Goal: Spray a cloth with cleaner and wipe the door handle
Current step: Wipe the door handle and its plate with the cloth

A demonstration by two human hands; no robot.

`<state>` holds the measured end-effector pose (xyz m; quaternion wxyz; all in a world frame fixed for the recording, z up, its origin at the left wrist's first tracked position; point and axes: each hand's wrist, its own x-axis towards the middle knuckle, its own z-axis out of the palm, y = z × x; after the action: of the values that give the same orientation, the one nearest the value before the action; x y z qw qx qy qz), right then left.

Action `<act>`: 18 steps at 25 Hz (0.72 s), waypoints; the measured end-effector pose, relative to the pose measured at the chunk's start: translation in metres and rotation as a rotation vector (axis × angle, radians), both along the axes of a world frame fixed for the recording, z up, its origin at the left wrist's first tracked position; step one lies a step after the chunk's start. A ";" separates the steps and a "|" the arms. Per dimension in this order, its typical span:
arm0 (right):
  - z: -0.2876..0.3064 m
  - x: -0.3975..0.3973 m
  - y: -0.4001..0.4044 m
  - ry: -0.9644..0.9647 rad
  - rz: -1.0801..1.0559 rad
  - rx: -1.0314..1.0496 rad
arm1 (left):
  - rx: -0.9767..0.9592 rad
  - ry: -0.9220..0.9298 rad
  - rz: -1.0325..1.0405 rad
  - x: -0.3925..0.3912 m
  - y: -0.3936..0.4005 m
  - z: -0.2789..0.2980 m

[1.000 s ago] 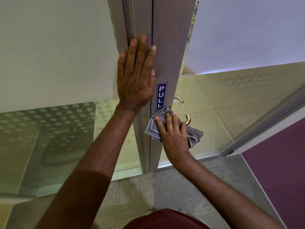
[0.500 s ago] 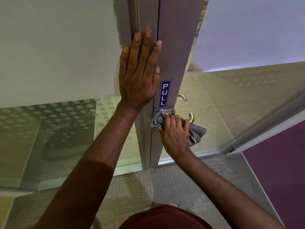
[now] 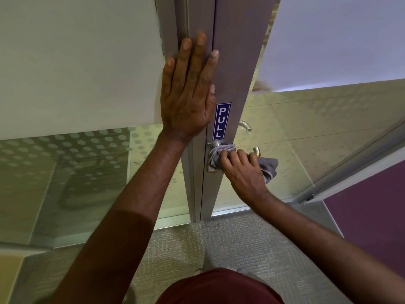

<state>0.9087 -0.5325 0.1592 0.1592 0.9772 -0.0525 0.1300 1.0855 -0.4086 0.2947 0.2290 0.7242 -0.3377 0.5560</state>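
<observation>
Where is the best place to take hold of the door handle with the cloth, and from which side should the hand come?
Take the door handle along its straight bar, right of the round base. Come from the right and over the top, as the right hand does with the cloth; the free end points right.

Grey brushed-metal door frame post (image 3: 236,62) is running up the centre, carrying a blue vertical "PULL" sticker (image 3: 221,121). Frosted glass panel with a dotted lower band (image 3: 72,88) is sitting left of it, another frosted glass panel (image 3: 328,51) right. Grey ribbed carpet (image 3: 230,244) is covering the floor, meeting purple carpet (image 3: 372,216) at far right. Light is looking soft, slightly greenish.
</observation>
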 end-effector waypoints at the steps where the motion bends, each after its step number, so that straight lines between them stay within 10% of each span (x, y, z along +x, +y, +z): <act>1: 0.000 -0.005 -0.008 -0.007 0.030 -0.014 | -0.002 0.000 0.000 0.000 0.000 0.000; 18: 0.032 0.045 0.031 0.105 -0.340 0.192 | -0.020 0.009 0.023 0.000 -0.003 -0.003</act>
<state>0.9534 -0.5018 0.1914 0.0876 0.9704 -0.2204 0.0446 1.0859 -0.4118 0.2921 0.2314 0.7282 -0.3227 0.5586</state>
